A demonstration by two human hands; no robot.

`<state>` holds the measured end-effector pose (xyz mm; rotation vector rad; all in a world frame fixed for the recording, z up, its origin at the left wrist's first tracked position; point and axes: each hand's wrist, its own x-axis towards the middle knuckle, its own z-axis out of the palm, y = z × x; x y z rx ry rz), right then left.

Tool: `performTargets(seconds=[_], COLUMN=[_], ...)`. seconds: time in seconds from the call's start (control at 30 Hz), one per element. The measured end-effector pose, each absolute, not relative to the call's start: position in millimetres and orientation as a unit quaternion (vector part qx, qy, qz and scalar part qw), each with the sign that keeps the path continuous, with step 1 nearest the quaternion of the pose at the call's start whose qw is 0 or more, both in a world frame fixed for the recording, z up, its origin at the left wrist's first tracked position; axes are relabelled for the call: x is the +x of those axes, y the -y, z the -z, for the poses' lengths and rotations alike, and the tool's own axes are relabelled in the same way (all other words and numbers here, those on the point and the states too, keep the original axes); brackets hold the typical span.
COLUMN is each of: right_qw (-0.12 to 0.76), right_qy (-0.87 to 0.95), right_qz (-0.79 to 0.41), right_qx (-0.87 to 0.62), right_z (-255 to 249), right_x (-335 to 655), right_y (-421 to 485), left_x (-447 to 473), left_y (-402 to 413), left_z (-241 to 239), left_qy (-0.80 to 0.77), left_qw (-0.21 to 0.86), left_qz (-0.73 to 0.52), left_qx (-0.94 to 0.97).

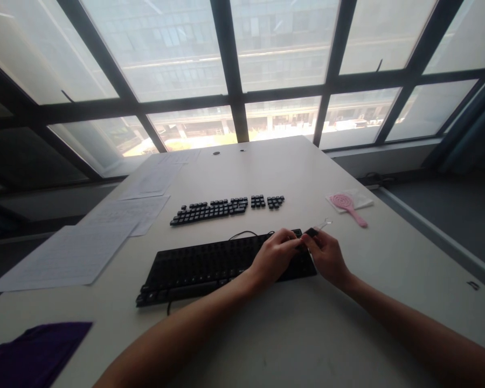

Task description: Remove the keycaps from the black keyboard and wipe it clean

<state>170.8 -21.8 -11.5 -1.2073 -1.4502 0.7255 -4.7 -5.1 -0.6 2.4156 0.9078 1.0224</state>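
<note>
A black keyboard (202,264) lies in front of me, with much of its key area looking bare of caps. My left hand (278,252) rests over its right end, fingers closed together near the number pad; what they pinch is hidden. Beside it, fingertips almost meeting the left ones, my right hand (326,254) is closed on a wire keycap puller (326,222), whose thin wire loops stick out up and right. A small black piece (311,232) shows at the right fingertips; whether it is a keycap or the puller's handle I cannot tell.
Loose black keycaps (210,211) stand in keyboard-like rows behind the keyboard. A pink hairbrush (350,207) lies on a clear plastic bag at right. Printed papers (73,253) spread along the left edge, with purple cloth (36,353) at front left. Windows rise beyond the white table (283,167).
</note>
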Motion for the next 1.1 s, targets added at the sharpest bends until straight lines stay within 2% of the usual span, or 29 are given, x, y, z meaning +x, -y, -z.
performTargets(seconds=[0.23,0.4,0.5,0.63,0.8,1.1], right_qw=[0.516,0.54,0.541,0.535,0.535,0.534], right_qy=[0.624,0.59,0.584,0.593,0.596,0.595], right_qz=[-0.283,-0.309,-0.326,-0.321,-0.329,-0.343], right_qx=[-0.515,-0.514,-0.51,-0.509,-0.501,-0.493], right_z=[13.7,10.8,10.7,13.0,13.8,13.0], right_x=[171.6,170.6,170.9,171.5,172.9,176.1], right_y=[22.7,21.6,19.8,18.3,19.2,18.0], left_x=[-4.4,-6.2,-8.5,-5.7,9.0,8.9], left_y=[5.6,5.8,-14.4,-71.0,-125.4,-137.5], left_z=[1.5,-8.3,-22.3,-34.3,-20.7,0.3], left_qy=[-0.315,-0.324,-0.367,-0.437,-0.474,-0.487], left_qw=[0.173,0.162,0.179,0.11,0.052,0.023], left_qz=[-0.334,-0.344,-0.358,-0.319,-0.219,-0.222], left_qx=[0.872,0.866,0.84,0.834,0.852,0.845])
